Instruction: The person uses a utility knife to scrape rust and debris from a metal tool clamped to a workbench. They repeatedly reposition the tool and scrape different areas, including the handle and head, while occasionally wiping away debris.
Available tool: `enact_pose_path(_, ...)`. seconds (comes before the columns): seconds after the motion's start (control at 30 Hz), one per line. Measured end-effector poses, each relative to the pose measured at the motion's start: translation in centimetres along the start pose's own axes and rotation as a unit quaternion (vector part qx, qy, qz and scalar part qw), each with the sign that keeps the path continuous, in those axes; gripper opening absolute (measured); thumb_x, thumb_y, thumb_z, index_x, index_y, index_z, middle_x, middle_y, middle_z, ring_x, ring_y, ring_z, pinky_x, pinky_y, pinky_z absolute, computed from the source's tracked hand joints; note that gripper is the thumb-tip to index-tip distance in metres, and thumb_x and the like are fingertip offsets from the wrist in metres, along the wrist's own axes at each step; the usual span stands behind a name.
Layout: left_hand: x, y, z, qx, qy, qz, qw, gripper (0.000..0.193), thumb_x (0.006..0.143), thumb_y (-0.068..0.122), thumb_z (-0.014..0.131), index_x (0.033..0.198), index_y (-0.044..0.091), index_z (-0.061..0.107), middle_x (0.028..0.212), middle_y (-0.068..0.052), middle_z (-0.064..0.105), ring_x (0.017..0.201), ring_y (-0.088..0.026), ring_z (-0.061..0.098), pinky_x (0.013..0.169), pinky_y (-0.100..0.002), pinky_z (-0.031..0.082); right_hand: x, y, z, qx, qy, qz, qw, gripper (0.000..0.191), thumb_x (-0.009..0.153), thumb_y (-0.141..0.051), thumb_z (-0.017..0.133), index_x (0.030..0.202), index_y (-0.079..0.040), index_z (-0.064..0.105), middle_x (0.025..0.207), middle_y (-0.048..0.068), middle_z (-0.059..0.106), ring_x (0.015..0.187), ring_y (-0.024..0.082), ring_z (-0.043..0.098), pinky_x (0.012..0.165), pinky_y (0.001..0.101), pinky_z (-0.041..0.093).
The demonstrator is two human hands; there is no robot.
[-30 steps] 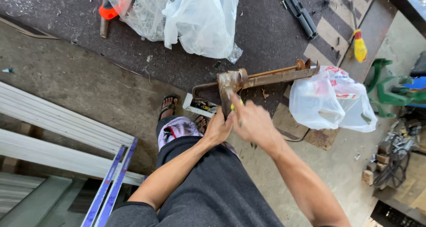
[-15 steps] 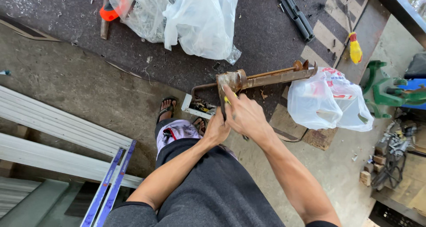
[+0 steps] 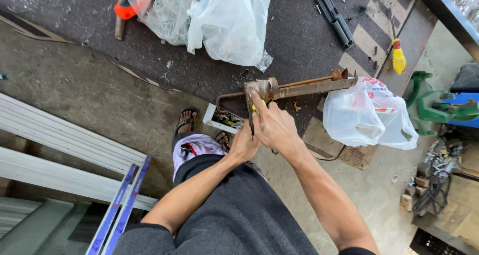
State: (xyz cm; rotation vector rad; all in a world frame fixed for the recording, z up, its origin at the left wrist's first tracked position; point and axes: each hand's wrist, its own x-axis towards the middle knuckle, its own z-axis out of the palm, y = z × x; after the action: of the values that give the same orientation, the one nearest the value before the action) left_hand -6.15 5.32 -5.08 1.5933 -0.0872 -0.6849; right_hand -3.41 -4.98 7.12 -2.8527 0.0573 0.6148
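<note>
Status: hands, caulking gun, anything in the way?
Right hand gripping rusty caulking gun at its handle. Left hand just beneath, contact unclear. White plastic bag close beside the gun's front end.

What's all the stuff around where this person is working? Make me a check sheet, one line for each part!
Surface: dark mat on concrete floor.
Job's things: rusty caulking gun, held above the mat.
Clutter: clear plastic bags, white bag, yellow-handled screwdriver, black clamp-like tool, small white box of bits.
Hands: right hand grips the gun's handle; left hand touches it from below.
Cables: tangled dark cords at right.
Surroundings: metal rails, blue bars, green tool, sandalled foot.
</note>
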Motion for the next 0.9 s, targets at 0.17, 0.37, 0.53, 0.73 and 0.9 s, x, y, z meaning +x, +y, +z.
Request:
enact_pose_path(0.17, -0.1, 0.0, 0.0, 0.01, 0.0, -0.015, 1.0, 0.038, 0.099, 0.026, 0.054, 0.124, -0.002, 0.047, 0.095, -0.031, 0.07, 0.092, -0.05, 0.069, 0.077, -0.053, 0.053, -0.5, -0.1, -0.5, -0.026, -0.062, 0.013, 0.998, 0.067, 0.093, -0.027, 0.056, 0.157, -0.022, 0.036, 0.087, 0.027, 0.061, 0.062, 0.044, 0.066, 0.058, 0.0542, 0.054)
enact_pose_path(0.37, 0.1, -0.4, -0.1, 0.004, -0.015, 0.018, 1.0, 0.044, 0.092, 0.024, 0.063, 0.119, -0.005, 0.045, 0.096, -0.032, 0.069, 0.094, -0.05, 0.069, 0.078, -0.052, 0.055, -1.1, -0.9, 0.2, -0.049, -0.046, 0.003, 0.998, 0.068, 0.09, -0.027, 0.061, 0.155, -0.022, 0.04, 0.088, 0.025, 0.062, 0.063, 0.042, 0.068, 0.06, 0.0527, 0.056)
enact_pose_path(0.53, 0.1, -0.3, -0.1, 0.058, -0.012, 0.045, 0.997, 0.04, 0.094, 0.021, 0.065, 0.118, -0.005, 0.047, 0.101, -0.034, 0.067, 0.094, -0.053, 0.066, 0.076, -0.055, 0.052, -0.7, -0.8, 0.2, -0.047, -0.007, -0.009, 0.999, 0.067, 0.09, -0.027, 0.061, 0.153, -0.015, 0.041, 0.09, 0.026, 0.064, 0.065, 0.043, 0.068, 0.059, 0.053, 0.056)
enact_pose_path(0.73, 0.0, 0.5, -0.7, 0.015, -0.024, -0.036, 0.999, 0.044, 0.096, 0.024, 0.058, 0.125, -0.005, 0.043, 0.093, -0.034, 0.069, 0.091, -0.051, 0.068, 0.076, -0.055, 0.053, -0.4, -1.2, -0.3, -0.053, -0.019, -0.007, 0.998, 0.066, 0.088, -0.028, 0.062, 0.151, -0.019, 0.046, 0.085, 0.024, 0.065, 0.067, 0.042, 0.068, 0.064, 0.0529, 0.055)
enact_pose_path(0.9, -0.2, 0.5, -0.7, 0.026, -0.033, -0.023, 0.999, 0.044, 0.094, 0.021, 0.057, 0.126, -0.005, 0.042, 0.085, -0.03, 0.07, 0.08, -0.048, 0.071, 0.07, -0.052, 0.055, -0.3, -0.4, -0.7, -0.044, -0.033, -0.012, 0.998, 0.07, 0.083, -0.028, 0.064, 0.152, -0.022, 0.049, 0.081, 0.024, 0.064, 0.065, 0.043, 0.067, 0.062, 0.0534, 0.054)
